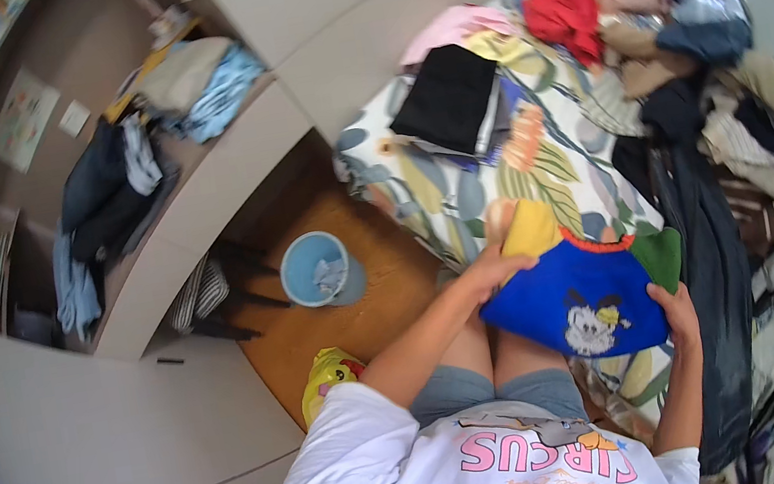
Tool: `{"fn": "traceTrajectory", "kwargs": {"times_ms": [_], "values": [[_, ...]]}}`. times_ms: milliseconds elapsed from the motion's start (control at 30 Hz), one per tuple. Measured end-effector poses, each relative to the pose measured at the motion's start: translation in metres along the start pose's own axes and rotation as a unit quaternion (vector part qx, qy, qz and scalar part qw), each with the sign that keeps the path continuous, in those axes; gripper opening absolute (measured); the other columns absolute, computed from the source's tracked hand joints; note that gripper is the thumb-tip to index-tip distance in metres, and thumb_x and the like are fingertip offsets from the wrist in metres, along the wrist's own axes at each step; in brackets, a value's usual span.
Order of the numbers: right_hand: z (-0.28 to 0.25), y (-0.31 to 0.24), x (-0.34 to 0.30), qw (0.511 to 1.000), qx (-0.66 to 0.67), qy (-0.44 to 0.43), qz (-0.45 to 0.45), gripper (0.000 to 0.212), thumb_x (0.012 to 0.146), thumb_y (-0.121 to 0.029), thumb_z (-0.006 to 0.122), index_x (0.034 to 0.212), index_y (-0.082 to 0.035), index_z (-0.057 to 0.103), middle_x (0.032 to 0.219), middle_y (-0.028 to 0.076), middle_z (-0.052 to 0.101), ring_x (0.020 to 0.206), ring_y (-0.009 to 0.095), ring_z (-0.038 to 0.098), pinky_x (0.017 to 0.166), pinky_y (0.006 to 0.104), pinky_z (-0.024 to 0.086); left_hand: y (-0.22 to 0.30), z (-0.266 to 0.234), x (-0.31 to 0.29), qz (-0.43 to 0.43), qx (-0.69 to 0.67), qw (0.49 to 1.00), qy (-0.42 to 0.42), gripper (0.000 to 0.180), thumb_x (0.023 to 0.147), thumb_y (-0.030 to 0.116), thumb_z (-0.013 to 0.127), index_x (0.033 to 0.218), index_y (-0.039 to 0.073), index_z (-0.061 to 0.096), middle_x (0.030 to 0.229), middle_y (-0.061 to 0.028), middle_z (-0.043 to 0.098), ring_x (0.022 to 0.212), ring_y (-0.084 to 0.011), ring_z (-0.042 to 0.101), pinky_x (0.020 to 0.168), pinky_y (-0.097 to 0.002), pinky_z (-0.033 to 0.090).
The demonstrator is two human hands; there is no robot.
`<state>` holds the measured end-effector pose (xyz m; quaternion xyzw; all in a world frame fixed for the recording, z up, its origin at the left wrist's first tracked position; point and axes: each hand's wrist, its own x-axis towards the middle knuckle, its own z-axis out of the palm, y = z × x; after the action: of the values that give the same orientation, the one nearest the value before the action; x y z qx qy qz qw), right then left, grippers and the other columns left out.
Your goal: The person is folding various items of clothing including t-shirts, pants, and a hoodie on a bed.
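A blue knit sweater (558, 301) is stretched between my hands above my lap, at the near edge of the bed. It has an orange-red neckline, a yellow part on the left, a green part on the right and a white dog figure on its front. My left hand (496, 270) is closed on the edge beside the yellow part. At the other side, below the green part, my right hand (678, 309) grips the edge. Some of the fingers are hidden behind the cloth. Beyond the sweater, a stack of folded clothes (451, 100), black on top, lies on the patterned bedspread (429, 185).
A heap of loose clothes (670, 45) runs along the bed's far and right sides, with long dark trousers (709, 262) near my right arm. On the floor left stand a blue bin (316, 271) and a yellow bag (328, 378). More clothes (119, 178) lie on the desk.
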<state>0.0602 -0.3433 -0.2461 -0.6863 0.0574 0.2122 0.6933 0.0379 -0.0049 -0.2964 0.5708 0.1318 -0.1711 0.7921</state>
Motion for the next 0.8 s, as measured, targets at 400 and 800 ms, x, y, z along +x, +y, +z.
{"fn": "traceTrajectory", "kwargs": {"times_ms": [400,800], "values": [[0.330,-0.159,0.073,0.728,-0.449,-0.378,-0.355,0.039,0.067,-0.015,0.069,0.102,-0.004,0.059,0.092,0.015,0.063,0.087,0.026,0.061,0.079,0.0353,0.046,0.006,-0.114,-0.242,0.210,-0.239,0.889,0.329,0.043,0.077,0.002,0.064,0.117,0.002,0.049,0.107,-0.0056,0.058,0.097,-0.0148,0.056,0.086,-0.0295,0.045],[0.595,-0.362,0.065,0.520,-0.319,-0.065,-0.790,0.038,0.079,-0.027,0.063,0.110,-0.006,0.057,0.097,0.016,0.062,0.088,0.026,0.060,0.078,0.0372,0.048,0.357,-0.330,-0.145,0.534,-0.223,0.748,0.325,0.030,0.083,0.013,0.061,0.108,0.003,0.049,0.105,-0.0122,0.055,0.097,-0.0264,0.055,0.085,-0.0448,0.048]]}}
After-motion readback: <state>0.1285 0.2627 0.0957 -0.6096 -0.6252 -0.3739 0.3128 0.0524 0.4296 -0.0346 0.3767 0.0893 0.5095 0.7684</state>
